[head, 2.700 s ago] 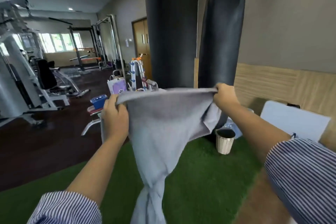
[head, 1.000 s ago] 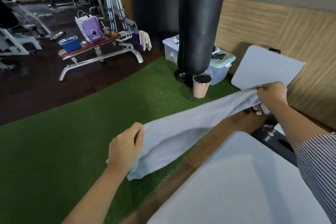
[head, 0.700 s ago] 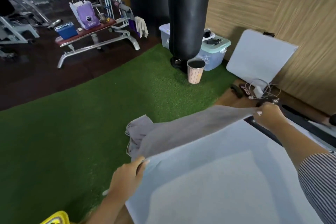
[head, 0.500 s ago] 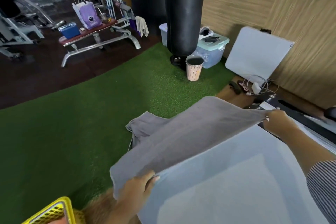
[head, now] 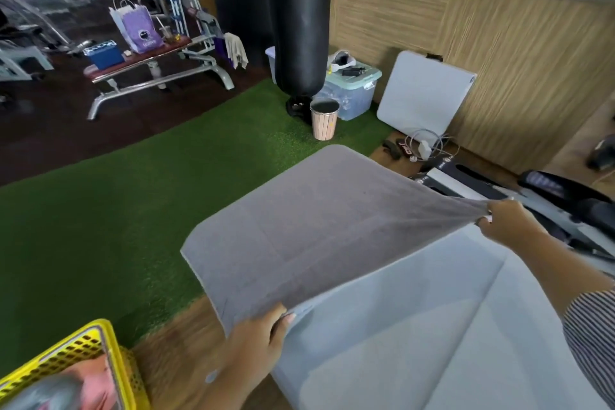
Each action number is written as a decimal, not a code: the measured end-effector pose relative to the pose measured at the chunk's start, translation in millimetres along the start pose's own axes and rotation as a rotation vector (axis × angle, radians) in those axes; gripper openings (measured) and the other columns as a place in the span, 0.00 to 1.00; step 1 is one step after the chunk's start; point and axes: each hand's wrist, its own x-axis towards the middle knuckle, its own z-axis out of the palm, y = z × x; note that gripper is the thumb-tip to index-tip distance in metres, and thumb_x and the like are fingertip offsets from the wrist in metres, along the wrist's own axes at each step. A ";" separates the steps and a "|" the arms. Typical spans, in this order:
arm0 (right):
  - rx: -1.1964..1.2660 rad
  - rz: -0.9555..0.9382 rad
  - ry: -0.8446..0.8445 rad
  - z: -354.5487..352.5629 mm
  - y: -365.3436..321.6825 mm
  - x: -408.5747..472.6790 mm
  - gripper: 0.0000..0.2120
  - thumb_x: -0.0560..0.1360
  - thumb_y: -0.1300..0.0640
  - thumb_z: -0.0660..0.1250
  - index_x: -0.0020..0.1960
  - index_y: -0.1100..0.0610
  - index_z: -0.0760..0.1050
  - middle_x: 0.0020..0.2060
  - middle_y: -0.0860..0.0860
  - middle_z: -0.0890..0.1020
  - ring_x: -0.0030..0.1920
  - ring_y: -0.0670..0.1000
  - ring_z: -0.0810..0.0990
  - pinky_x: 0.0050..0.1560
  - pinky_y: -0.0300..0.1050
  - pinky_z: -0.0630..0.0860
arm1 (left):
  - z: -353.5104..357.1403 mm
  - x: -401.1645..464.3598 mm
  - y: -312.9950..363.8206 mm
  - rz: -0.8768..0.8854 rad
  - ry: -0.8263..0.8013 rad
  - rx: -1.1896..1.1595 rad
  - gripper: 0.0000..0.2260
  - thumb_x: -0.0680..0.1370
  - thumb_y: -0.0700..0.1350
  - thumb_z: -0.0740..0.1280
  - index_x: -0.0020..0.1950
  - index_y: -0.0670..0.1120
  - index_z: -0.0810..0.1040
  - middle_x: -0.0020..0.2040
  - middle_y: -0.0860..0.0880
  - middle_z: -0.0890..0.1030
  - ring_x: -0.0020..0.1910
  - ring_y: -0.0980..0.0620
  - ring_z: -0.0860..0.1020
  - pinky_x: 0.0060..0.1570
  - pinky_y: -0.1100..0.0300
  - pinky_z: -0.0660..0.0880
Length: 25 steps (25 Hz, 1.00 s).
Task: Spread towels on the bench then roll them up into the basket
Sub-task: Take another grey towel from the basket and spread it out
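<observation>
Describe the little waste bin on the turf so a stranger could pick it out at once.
Find the black punching bag hanging over the far edge of the green turf. At its foot, just in front of the clear storage box with the mint lid, stands the waste bin. It is the only upright round container there, pale with vertical slat stripes and a dark open mouth.
</observation>
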 end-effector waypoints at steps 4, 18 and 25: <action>0.053 0.022 -0.002 -6.2 49.1 -30.7 0.11 0.71 0.62 0.65 0.51 0.67 0.77 0.46 0.65 0.81 0.47 0.63 0.79 0.46 0.49 0.75 | 24.6 -42.6 39.7 -0.001 0.005 -0.061 0.22 0.75 0.68 0.45 0.45 0.55 0.69 0.31 0.52 0.73 0.38 0.53 0.78 0.37 0.58 0.70; 0.066 -0.104 -0.048 11.4 249.4 -124.2 0.11 0.71 0.63 0.66 0.48 0.70 0.77 0.43 0.66 0.81 0.46 0.62 0.80 0.47 0.50 0.75 | 153.3 -195.3 229.5 -0.165 0.136 0.044 0.26 0.74 0.68 0.43 0.46 0.55 0.76 0.32 0.53 0.78 0.34 0.56 0.78 0.32 0.62 0.68; 0.134 -0.101 -0.046 13.3 286.7 -187.9 0.10 0.73 0.64 0.63 0.50 0.71 0.76 0.47 0.66 0.79 0.49 0.62 0.77 0.46 0.47 0.73 | 167.8 -235.9 267.8 -0.203 0.110 0.065 0.17 0.80 0.59 0.55 0.46 0.51 0.78 0.24 0.52 0.68 0.25 0.57 0.68 0.24 0.65 0.60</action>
